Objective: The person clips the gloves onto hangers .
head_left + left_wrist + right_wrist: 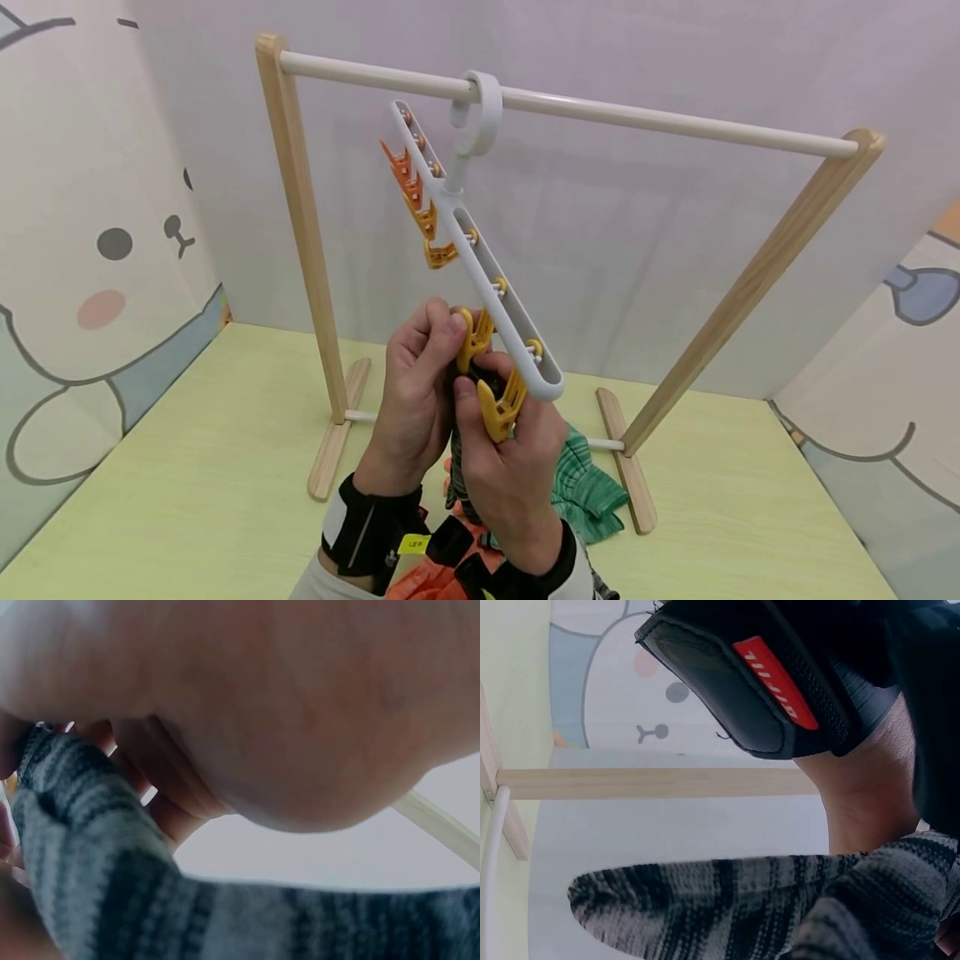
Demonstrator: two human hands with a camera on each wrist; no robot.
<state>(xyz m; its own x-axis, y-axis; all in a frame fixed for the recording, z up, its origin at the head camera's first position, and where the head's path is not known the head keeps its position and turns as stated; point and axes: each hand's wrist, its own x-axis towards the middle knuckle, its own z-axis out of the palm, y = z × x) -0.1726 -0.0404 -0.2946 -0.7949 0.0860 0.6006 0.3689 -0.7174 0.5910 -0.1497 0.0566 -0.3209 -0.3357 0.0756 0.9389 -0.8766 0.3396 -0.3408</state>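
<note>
A white hanger [495,258] with orange and yellow clips hangs from the rod of a wooden rack. Below its near half, my left hand [416,383] pinches a yellow clip [476,340] between thumb and fingers. My right hand [517,479] grips the top of a black-and-grey striped sock [461,479] close under that clip. Another yellow clip [501,408] hangs in front of the right hand's fingers. In the right wrist view the sock [690,904] dangles with its rounded toe visible. Fingers hide where the sock's edge meets the clip.
The rack's white rod [645,117] runs between two wooden posts [750,292]. On the yellow-green tabletop [750,500] lie a green striped sock [588,487] and orange fabric [427,579], partly behind the wrists. Cartoon-printed walls stand at both sides.
</note>
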